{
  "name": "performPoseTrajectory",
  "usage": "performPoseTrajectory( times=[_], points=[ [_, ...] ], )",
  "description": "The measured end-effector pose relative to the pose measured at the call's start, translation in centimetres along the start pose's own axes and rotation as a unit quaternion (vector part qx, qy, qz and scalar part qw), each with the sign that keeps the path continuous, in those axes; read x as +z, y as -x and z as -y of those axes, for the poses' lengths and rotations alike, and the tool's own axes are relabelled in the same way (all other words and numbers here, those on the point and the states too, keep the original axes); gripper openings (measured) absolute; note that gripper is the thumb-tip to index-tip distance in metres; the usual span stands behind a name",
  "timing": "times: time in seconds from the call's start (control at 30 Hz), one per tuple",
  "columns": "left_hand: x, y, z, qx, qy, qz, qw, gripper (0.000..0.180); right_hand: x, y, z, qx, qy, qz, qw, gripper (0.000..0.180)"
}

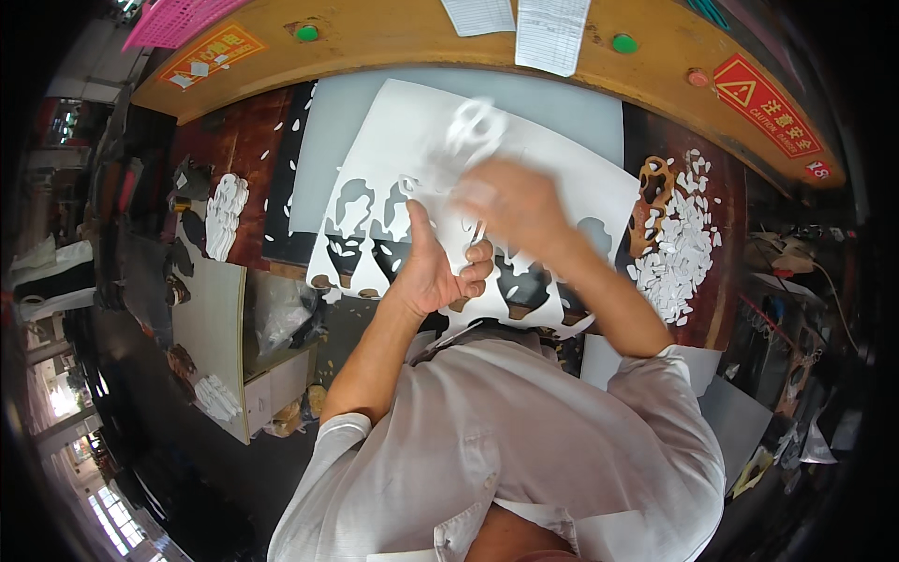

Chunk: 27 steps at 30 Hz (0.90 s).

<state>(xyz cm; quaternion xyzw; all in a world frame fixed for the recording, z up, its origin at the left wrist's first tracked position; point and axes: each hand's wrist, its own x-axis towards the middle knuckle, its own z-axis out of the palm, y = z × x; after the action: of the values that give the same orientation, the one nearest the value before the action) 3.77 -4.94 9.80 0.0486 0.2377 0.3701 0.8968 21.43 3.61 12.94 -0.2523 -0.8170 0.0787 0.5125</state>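
L fingers (478, 253) abv wht sheet (590, 183)

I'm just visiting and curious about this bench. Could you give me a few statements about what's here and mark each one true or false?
1. The white sheet in front of the person has shapes cut out of it. True.
2. The heap of small white pieces lies to the left of that sheet. False: it lies to the right.
3. The right hand looks blurred. True.
4. The left hand wears a thick glove. False: it is bare.
5. A pink basket shows at the upper left. True.
6. The yellow beam carries two blue buttons. False: it carries two green buttons and a reddish one.
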Motion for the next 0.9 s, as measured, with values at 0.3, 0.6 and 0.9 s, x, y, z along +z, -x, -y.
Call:
performPoseTrajectory(
  times=[0.3,0.6,0.9],
  points=[
    [-9.4,7.1,-5.1,0.011,-0.178,-0.039,0.983,0.090,10.3,3.6,11.3,0.126,-0.018,0.155,0.980,0.036],
    [-13.0,14.7,-15.1,-0.009,-0.332,0.099,0.938,0.040,17.8,2.5,11.4,0.716,-0.494,-0.051,0.491,0.090],
    [-20.6,21.9,-19.2,0.181,-0.148,-0.191,0.953,0.044,34.7,-7.0,9.7,0.642,-0.514,-0.030,0.568,0.020]
  ],
)
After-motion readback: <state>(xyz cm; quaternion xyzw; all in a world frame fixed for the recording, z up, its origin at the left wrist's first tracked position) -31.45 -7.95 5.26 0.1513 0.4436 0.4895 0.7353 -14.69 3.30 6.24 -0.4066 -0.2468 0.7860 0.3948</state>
